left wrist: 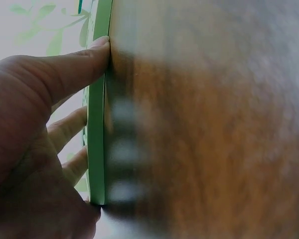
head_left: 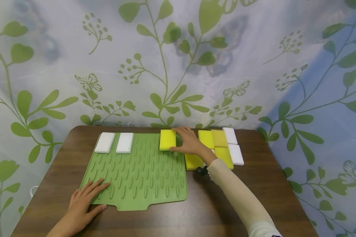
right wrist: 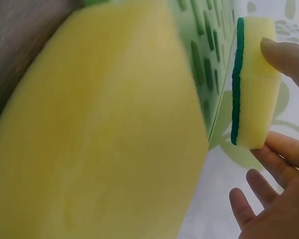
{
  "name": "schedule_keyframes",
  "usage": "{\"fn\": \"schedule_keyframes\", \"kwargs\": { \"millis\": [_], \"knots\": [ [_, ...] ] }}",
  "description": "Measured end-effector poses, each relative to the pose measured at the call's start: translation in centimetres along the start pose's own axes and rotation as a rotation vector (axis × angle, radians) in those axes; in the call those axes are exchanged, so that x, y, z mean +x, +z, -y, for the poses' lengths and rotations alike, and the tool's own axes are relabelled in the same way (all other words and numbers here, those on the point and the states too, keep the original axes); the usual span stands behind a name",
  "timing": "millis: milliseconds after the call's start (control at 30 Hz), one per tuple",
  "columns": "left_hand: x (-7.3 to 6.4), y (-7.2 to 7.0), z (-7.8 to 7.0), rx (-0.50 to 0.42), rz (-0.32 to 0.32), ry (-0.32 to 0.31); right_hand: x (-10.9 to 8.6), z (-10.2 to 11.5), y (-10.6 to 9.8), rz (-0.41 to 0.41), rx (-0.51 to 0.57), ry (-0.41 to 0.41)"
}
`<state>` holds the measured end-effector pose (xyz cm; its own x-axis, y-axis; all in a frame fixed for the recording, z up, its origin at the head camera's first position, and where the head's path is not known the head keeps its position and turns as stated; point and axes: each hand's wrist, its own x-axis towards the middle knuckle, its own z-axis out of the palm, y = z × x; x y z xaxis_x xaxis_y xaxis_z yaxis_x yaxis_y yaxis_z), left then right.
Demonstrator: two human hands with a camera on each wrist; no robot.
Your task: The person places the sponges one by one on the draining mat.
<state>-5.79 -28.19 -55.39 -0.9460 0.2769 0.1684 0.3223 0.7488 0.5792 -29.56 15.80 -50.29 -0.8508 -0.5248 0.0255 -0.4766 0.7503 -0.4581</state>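
Observation:
My right hand [head_left: 191,143] pinches a yellow sponge [head_left: 167,140] between thumb and fingers at the upper right of the green ribbed mat [head_left: 136,204]. The right wrist view shows that sponge [right wrist: 256,82] tilted on edge, with a dark green scouring layer on one side. Two white sponge blocks [head_left: 105,143] [head_left: 124,143] lie side by side at the mat's upper left. My left hand [head_left: 81,205] rests on the mat's lower left corner, fingers spread. In the left wrist view its thumb touches the mat's edge [left wrist: 97,144].
Right of the mat, several yellow sponges [head_left: 222,158] and white blocks [head_left: 236,154] lie close together, partly behind my right forearm. One yellow sponge [head_left: 193,162] lies against the mat's right edge. A leaf-patterned curtain [head_left: 178,65] hangs behind the brown wooden table [head_left: 249,184].

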Motion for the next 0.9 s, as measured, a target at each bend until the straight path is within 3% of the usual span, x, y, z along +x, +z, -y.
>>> {"fn": "schedule_keyframes", "kwargs": {
  "millis": [900],
  "knots": [
    [0.1,0.1,0.2,-0.004,0.004,0.001,2.8,4.4,3.0,-0.006,-0.032,-0.012]
  ]
}}
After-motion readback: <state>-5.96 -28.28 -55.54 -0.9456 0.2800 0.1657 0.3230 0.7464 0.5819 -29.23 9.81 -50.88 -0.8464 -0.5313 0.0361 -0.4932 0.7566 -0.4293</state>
